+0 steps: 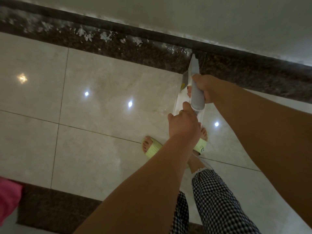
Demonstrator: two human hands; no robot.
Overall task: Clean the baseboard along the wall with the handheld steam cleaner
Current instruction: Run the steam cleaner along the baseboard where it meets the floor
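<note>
A white and grey handheld steam cleaner (194,71) points away from me, its narrow nozzle tip touching the foot of the dark baseboard (118,25) that runs along the white wall. My right hand (205,87) grips the grey handle from the right. My left hand (183,123) grips the rear end of the cleaner just below the handle. White flaky residue (104,35) is scattered on the dark granite strip (244,70) to the left of the nozzle.
Glossy beige floor tiles (101,98) reflect ceiling lights. My feet in pale green slippers (152,148) stand below the cleaner, and a white cord (205,162) trails by my right foot. A pink object (8,196) sits at the lower left edge.
</note>
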